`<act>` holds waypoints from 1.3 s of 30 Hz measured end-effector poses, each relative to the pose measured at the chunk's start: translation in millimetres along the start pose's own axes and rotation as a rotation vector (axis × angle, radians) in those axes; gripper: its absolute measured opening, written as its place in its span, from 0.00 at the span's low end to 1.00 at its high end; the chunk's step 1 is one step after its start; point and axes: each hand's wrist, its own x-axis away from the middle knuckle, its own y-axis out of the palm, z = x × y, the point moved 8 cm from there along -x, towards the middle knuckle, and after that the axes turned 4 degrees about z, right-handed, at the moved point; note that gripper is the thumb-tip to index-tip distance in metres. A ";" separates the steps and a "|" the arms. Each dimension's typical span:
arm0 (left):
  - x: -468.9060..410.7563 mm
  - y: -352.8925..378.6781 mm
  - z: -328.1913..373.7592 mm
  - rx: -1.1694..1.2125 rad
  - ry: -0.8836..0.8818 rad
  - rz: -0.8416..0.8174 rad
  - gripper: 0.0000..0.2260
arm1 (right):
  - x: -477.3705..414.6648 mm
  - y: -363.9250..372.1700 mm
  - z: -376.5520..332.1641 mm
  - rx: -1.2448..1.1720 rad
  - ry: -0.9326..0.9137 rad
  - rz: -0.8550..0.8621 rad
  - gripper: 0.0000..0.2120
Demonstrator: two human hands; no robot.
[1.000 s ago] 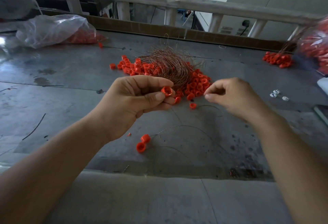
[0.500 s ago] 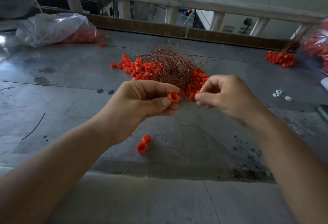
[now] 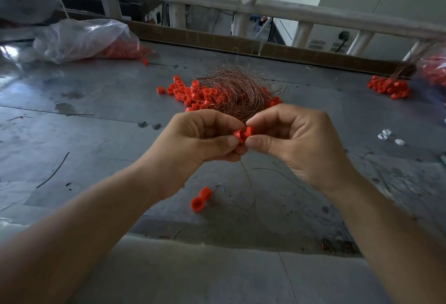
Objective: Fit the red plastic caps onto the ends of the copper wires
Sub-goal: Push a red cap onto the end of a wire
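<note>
Pinched between thumb and forefinger of the left hand (image 3: pixel 198 139) is a red cap (image 3: pixel 238 134); the right hand (image 3: pixel 296 142) pinches a second cap (image 3: pixel 250 130) touching it. A thin wire (image 3: pixel 245 171) hangs just below the grip. Beyond it lies the copper wire tangle (image 3: pixel 236 91) among loose caps (image 3: pixel 190 91).

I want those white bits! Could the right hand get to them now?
Probably, but not straight away. Bare table lies between the right hand and the white bits, so nothing blocks it, yet it is busy pinching a red cap with the left hand.
</note>
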 end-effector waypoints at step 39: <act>1.9 0.3 -6.7 -0.032 -0.070 0.005 0.10 | 6.8 4.2 -18.4 0.292 -0.264 0.007 0.14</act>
